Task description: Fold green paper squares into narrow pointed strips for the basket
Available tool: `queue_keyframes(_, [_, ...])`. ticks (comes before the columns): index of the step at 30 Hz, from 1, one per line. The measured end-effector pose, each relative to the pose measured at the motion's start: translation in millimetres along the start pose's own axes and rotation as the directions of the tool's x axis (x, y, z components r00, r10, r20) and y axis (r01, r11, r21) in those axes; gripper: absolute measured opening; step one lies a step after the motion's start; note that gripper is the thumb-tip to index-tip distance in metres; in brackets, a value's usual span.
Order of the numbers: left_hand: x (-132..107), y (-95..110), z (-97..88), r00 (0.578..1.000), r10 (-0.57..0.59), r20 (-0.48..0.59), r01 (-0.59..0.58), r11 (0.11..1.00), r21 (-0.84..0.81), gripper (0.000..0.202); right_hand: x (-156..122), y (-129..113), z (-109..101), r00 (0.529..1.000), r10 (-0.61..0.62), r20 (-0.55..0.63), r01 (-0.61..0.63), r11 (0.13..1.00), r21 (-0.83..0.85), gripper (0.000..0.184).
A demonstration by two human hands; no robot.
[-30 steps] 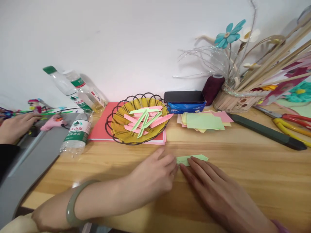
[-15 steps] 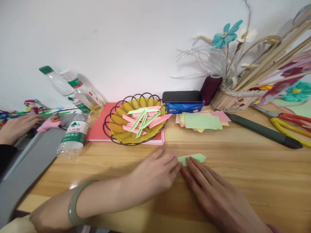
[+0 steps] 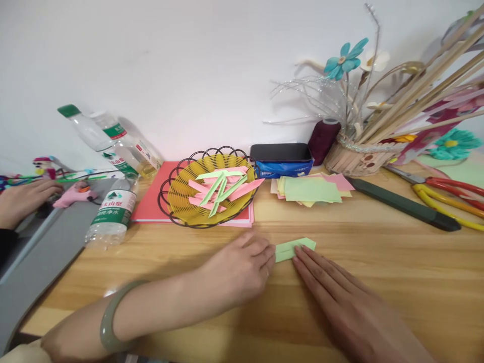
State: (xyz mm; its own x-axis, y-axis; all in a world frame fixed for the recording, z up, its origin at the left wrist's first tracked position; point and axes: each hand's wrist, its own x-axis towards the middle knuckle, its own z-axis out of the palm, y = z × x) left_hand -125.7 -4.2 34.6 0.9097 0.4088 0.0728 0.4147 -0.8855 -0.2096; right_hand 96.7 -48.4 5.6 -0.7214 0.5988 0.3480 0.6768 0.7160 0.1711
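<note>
A narrow folded strip of green paper [image 3: 286,251] lies on the wooden table, its right end cut to a point by folded corners. My left hand [image 3: 244,264] has its fingers closed over the strip's left end, which they hide. Stretched flat and close together, the fingers of my right hand [image 3: 336,292] rest on the paper's right part. Beyond my left hand, a yellow basket [image 3: 181,189] with a black looped rim holds several folded pink and green paper pieces [image 3: 221,189]. A stack of coloured paper slips [image 3: 313,189] lies behind the strip.
A water bottle [image 3: 113,212] stands left of the basket on the table. Red paper [image 3: 151,196] lies under the basket. Behind are a blue-and-black box [image 3: 280,161] and dark thread spool [image 3: 324,141]. A green-handled cutter [image 3: 404,204] and pliers [image 3: 446,194] lie right. Another person's hand [image 3: 28,199] is far left.
My right hand's fingers have slid right along the strip, uncovering more of its middle and a crease. My left hand stays at the left end. The view has shifted slightly.
</note>
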Motion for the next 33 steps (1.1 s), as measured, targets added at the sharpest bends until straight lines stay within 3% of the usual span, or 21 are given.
queue_keyframes(12, [1,-3,0.8,0.999,-0.018,-0.050,0.015,0.999,-0.046,0.025,-3,4,-2,0.999,0.043,0.018,-0.045,0.991,0.128,0.064])
queue_keyframes(23, [-2,15,11.5,0.996,-0.028,-0.083,0.037,0.992,0.118,0.029,-2,1,-3,1.000,0.011,0.004,-0.011,1.000,0.025,0.053])
queue_keyframes(33, [-2,16,16.6,0.989,-0.018,-0.147,0.037,0.991,0.127,0.028,-1,-4,-4,0.999,0.044,0.012,-0.042,0.993,-0.110,0.046])
